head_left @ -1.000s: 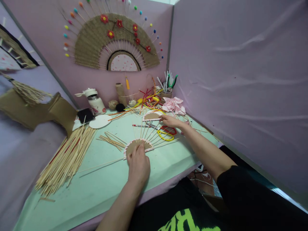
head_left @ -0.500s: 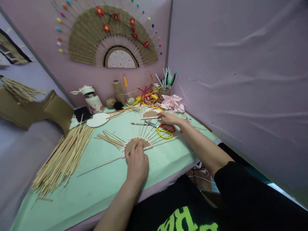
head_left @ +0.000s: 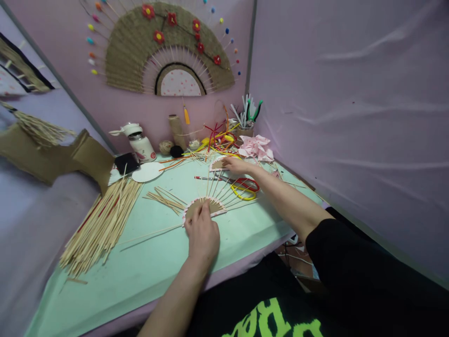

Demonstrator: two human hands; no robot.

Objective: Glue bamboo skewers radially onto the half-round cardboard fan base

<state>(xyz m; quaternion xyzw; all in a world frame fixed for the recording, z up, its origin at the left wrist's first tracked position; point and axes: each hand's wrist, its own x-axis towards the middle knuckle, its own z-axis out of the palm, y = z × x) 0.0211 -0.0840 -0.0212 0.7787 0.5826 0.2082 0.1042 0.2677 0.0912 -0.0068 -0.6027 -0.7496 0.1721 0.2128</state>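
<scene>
My left hand (head_left: 204,236) presses on a cardboard half-circle (head_left: 192,209) edged with pink-and-white trim, its fingers curled on the cardboard. Thin sticks (head_left: 224,191) fan out from this piece, mostly to the back and right, and one long stick (head_left: 150,236) points left. Farther back, my right hand (head_left: 239,166) is closed over a second trimmed cardboard half-circle (head_left: 216,164), covering its right part. Scissors with red and yellow handles (head_left: 243,192) lie under the fanned sticks, close below my right hand. A red-ended pen-like rod (head_left: 203,178) lies near their blades.
Left on the table lie a large bundle of sticks (head_left: 100,229), a small pile of sticks (head_left: 164,201) and a white oval (head_left: 148,172). A white bottle (head_left: 143,149), twine (head_left: 166,147), pink crumpled paper (head_left: 257,147) and pliers (head_left: 254,110) stand behind. A decorated fan (head_left: 128,56) hangs above.
My right hand has moved left, from the right edge of the far half-circle to farther over it. My left hand stays on the near half-circle. The whole view has shifted slightly.
</scene>
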